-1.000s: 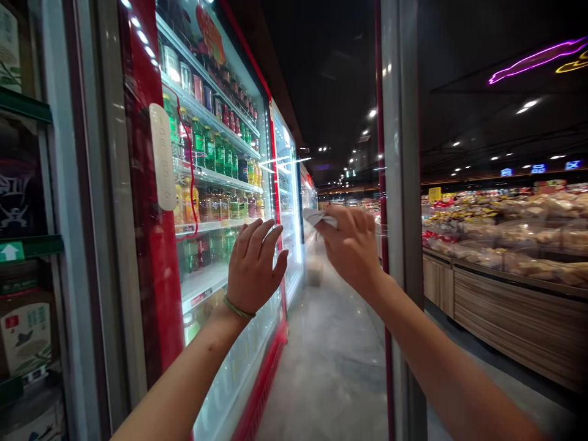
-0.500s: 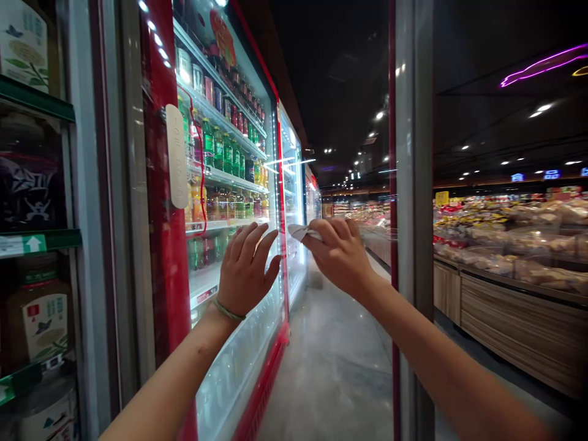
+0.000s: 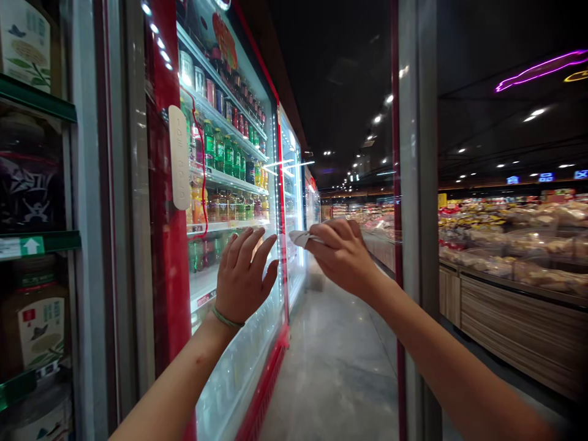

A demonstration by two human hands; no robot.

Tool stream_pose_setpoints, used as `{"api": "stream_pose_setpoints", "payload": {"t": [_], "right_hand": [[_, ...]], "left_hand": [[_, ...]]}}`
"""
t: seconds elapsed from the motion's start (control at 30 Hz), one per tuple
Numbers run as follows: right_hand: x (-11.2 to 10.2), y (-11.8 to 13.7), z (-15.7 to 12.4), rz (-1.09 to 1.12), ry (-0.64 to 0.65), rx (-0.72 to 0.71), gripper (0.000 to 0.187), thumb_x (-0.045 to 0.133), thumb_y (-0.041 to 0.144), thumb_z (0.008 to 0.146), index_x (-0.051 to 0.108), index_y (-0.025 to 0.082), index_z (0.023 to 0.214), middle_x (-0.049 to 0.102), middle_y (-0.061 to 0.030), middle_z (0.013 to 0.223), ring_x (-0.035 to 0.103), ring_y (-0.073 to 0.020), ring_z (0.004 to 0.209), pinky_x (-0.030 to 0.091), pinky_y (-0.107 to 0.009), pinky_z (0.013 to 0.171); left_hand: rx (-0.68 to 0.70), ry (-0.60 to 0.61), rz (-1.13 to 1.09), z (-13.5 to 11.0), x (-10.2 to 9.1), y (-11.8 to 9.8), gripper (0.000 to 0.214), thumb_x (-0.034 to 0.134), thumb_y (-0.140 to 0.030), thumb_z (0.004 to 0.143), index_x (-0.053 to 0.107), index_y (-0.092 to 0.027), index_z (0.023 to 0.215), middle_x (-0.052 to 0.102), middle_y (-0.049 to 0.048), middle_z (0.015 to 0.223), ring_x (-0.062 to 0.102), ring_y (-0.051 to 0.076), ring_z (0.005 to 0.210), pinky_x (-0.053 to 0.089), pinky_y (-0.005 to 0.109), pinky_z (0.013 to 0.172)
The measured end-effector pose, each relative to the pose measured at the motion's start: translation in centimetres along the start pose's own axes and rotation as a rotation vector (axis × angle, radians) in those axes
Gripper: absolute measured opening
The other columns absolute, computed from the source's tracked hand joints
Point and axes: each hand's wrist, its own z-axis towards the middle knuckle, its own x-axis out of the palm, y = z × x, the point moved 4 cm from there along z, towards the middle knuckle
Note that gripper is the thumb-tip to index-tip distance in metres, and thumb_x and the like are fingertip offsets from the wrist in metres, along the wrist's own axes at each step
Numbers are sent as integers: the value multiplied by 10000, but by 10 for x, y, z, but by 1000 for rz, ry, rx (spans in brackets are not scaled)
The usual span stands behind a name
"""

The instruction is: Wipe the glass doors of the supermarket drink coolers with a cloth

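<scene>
My right hand (image 3: 342,248) is closed around a folded white cloth or tissue (image 3: 298,238), whose end sticks out to the left. It appears to press against the clear glass of an open door, whose grey and dark red frame (image 3: 416,184) stands upright on the right. My left hand (image 3: 247,269) is raised with the fingers spread and holds nothing; a thin green band (image 3: 227,318) circles its wrist. Whether its palm touches the glass I cannot tell. Behind both hands is a lit red drinks cooler (image 3: 271,331).
A long white handle (image 3: 178,157) is on the cooler's red edge. Shelves with bottles (image 3: 40,334) stand close on the left. A grey floor (image 3: 331,367) runs between the coolers and a wood-sided counter (image 3: 523,331) of packaged goods on the right.
The right hand and the cloth have shifted only slightly, and the cloth looks bent differently. My left hand has drifted a little left and down. The view has turned slightly.
</scene>
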Motion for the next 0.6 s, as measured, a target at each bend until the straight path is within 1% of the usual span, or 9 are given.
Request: {"api": "stream_pose_setpoints", "payload": {"t": [0.13,0.17,0.2,0.3,0.33,0.37,0.47,0.5,0.6], "right_hand": [[-5,-22,7,-89,-134,316,370,484,98,1001,735,300,1181,628,-65,1114,453,-250,1042,319,-386,846],[-5,-23,11,-84,-131,319,364,474,105,1008,736,294,1176,631,-67,1119,449,-253,1055,318,-390,845],[-4,-20,15,-54,-99,257,350,476,118,1014,737,295,1167,638,-62,1122,448,-250,1062,320,-392,852],[1,-5,21,85,65,-44,319,501,152,1019,738,327,1140,660,-24,1110,460,-222,1058,331,-387,898],[1,-4,22,106,85,-71,330,499,147,1016,737,336,1146,659,-19,1107,464,-218,1052,332,-387,908],[1,-7,22,102,72,-36,347,493,137,1011,734,340,1157,654,-21,1109,464,-220,1049,332,-390,909],[-2,-16,21,7,-47,199,373,489,112,994,727,326,1185,631,-48,1155,441,-249,1079,322,-404,887],[-2,-15,22,-8,-55,207,362,499,116,993,724,320,1189,627,-52,1168,435,-254,1090,320,-405,885],[1,-1,25,53,32,-27,307,530,137,1007,730,315,1158,644,-35,1147,451,-232,1082,328,-391,903]], "left_hand": [[-3,-4,2,0,1,-1,476,629,-248,963,546,-203,1430,624,157,1423,524,331,1417,399,527,1211],[-3,-4,3,-1,1,-1,479,630,-248,963,545,-200,1432,622,159,1425,522,332,1419,400,527,1211],[-2,-4,5,-1,0,-1,481,632,-248,962,545,-198,1433,622,160,1426,521,333,1419,401,526,1210],[2,-4,5,-1,0,-1,489,640,-248,960,544,-190,1436,623,161,1425,522,336,1416,406,524,1207],[4,-6,4,-1,0,-1,489,642,-246,957,546,-188,1434,623,162,1423,525,336,1412,408,523,1205],[2,-7,1,-1,0,-1,488,643,-243,956,548,-187,1431,623,162,1422,526,337,1410,409,523,1204],[-13,-8,-6,0,0,-1,476,635,-241,960,551,-197,1426,622,155,1422,524,332,1412,407,522,1207],[-18,-7,-9,0,-1,0,473,630,-243,963,549,-202,1428,621,153,1424,522,330,1414,407,522,1208],[-25,3,-21,-2,-2,1,476,622,-248,972,538,-206,1438,617,151,1428,517,326,1420,410,517,1206]]}}
